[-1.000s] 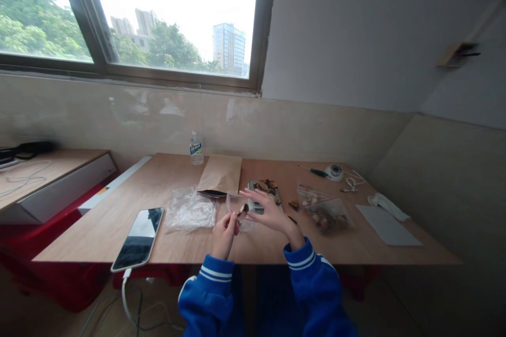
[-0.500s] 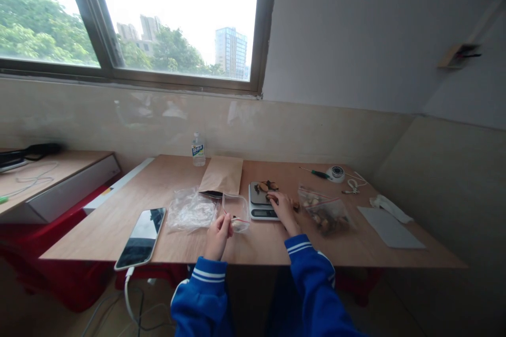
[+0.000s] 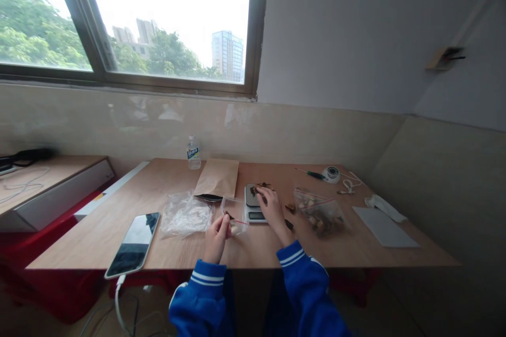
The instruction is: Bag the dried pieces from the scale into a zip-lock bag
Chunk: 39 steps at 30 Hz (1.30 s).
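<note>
My left hand (image 3: 216, 235) is closed in a pinch on the rim of a small clear zip bag (image 3: 234, 213) with a red seal, held upright on the wooden table (image 3: 118, 221). My right hand (image 3: 271, 205) lies over a small kitchen scale (image 3: 253, 201) that carries dark brown pieces (image 3: 259, 187); its fingers curl down onto them, and what they hold is hidden. A larger clear zip bag of brown pieces (image 3: 320, 211) lies just right of that hand.
A pile of empty clear bags (image 3: 185, 214) and a brown paper envelope (image 3: 217, 179) lie left of the scale. A phone on a cable (image 3: 132, 245) rests near the front left edge. A water bottle (image 3: 193, 152), screwdriver (image 3: 312, 174), tape roll (image 3: 331, 172) and white paper (image 3: 383, 226) are farther off.
My right hand left the small bag, where it met the left hand, and went to the scale's platform. The left hand kept its pinch on the bag. The view shifted slightly.
</note>
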Each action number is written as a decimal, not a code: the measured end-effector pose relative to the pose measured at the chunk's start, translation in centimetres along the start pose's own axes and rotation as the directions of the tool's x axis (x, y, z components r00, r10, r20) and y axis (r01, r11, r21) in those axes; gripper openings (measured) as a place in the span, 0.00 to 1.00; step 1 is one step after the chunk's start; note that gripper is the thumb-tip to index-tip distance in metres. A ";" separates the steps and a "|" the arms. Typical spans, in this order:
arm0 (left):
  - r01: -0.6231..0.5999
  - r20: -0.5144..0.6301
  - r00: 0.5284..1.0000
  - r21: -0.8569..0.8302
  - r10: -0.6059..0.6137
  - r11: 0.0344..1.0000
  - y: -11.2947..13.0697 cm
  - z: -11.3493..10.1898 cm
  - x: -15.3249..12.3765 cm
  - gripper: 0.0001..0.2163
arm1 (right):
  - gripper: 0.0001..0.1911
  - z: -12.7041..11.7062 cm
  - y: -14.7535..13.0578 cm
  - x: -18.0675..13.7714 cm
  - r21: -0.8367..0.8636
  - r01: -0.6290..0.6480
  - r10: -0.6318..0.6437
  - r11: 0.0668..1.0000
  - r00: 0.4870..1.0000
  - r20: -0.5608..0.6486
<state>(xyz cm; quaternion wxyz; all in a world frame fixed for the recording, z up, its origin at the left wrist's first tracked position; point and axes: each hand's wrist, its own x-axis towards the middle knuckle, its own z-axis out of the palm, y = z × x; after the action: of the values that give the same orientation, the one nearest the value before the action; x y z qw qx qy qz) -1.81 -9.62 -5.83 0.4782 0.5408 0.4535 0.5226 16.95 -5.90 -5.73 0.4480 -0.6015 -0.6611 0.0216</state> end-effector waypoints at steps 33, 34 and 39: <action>0.011 0.012 1.000 0.075 -0.012 0.997 0.1 -1.8 -0.1 0.23 | 0.12 4.4 3.6 4.2 -0.338 0.050 0.008 0.940 0.986 0.169; 0.009 0.016 1.000 0.071 -0.010 0.997 0.1 -1.8 -0.1 0.23 | 0.13 4.1 3.7 4.2 -0.287 0.036 0.008 0.957 0.988 0.152; 0.016 0.037 0.999 0.024 -0.017 1.000 0.0 -1.1 -0.2 0.23 | 0.15 1.4 0.7 4.4 0.139 0.022 -0.024 0.990 1.000 0.014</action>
<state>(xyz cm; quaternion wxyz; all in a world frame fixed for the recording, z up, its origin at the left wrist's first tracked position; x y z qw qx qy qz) -2.94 -9.79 -5.86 0.4842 0.5524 0.4552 0.5032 17.24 -1.40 -4.45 0.4838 -0.5610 -0.6683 0.0672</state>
